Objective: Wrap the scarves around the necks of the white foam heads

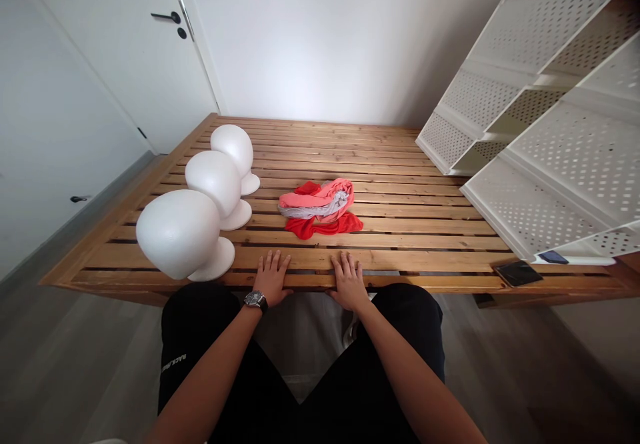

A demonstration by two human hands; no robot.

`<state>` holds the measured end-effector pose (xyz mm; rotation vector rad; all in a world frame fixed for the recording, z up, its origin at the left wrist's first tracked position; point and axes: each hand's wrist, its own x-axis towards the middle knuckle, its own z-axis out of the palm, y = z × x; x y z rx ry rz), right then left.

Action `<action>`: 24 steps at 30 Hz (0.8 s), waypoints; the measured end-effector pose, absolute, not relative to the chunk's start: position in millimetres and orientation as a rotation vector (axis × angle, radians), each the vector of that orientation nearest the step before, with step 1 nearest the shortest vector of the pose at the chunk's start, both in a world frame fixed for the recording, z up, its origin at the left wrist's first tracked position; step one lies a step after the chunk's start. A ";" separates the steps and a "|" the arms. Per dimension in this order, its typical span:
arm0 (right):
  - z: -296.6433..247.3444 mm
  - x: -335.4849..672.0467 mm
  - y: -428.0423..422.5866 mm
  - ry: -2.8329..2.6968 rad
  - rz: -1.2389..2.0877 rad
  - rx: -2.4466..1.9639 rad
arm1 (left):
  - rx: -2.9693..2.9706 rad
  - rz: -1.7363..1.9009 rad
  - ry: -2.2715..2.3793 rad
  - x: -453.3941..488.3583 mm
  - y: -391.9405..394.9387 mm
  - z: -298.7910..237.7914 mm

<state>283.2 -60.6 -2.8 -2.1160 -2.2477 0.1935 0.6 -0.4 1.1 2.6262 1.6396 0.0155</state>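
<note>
My left hand lies flat on the near edge of the slatted wooden table, fingers stretched forward, with a watch on the wrist. To its right, my right hand rests on the same edge, palm down and fingers apart. Neither one holds anything. Just beyond them is a loose heap of fabric: a red cloth underneath, with a coral cloth and a grey cloth bunched on top. Left of my left hand stand three white mannequin heads in a slanting row.
A white perforated shelf rack stands on the right side. A dark phone-like slab lies near the front edge at right. Behind the table is a white wall, and a white door with a black handle is at left.
</note>
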 end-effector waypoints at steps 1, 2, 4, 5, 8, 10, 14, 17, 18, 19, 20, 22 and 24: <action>-2.6 283.2 -60.6 -2.248 0.194 -2.116 | 2.628 0.018 1.639 0.6 -0.4 0.9; -2.4 283.2 -60.6 -2.249 0.194 -2.115 | 2.629 0.019 1.637 0.6 -0.4 0.8; -2.3 283.4 -60.5 -2.250 0.193 -2.113 | 2.632 0.024 1.637 0.7 -0.4 0.6; -2.3 283.5 -60.4 -2.249 0.193 -2.112 | 2.634 0.028 1.636 0.6 -0.4 0.7; -2.6 283.8 -60.4 -2.247 0.190 -2.108 | 2.632 0.032 1.638 0.0 -0.5 1.6; -2.8 283.6 -60.4 -2.245 0.189 -2.111 | 2.629 0.027 1.639 -0.7 -0.5 2.2; -1.8 282.8 -60.4 -2.232 0.185 -2.110 | 2.623 0.018 1.638 1.7 -0.8 3.0; -0.4 282.9 -60.2 -2.229 0.203 -2.102 | 2.589 0.007 1.637 5.8 -2.7 13.0; 0.1 283.1 -60.2 -2.228 0.222 -2.105 | 2.574 0.002 1.599 5.3 -4.2 21.5; 0.5 283.3 -60.3 -2.228 0.251 -2.110 | 2.563 0.021 1.542 2.7 -6.3 33.5; 1.1 283.4 -60.6 -2.227 0.286 -2.112 | 2.556 0.078 1.480 -2.8 -9.0 49.3; 3.1 282.7 -61.1 -2.209 0.356 -2.114 | 2.549 0.313 1.425 -23.6 -15.4 91.5; 7.2 280.7 -61.4 -2.147 0.371 -2.122 | 2.523 0.647 1.604 -55.8 -19.5 142.3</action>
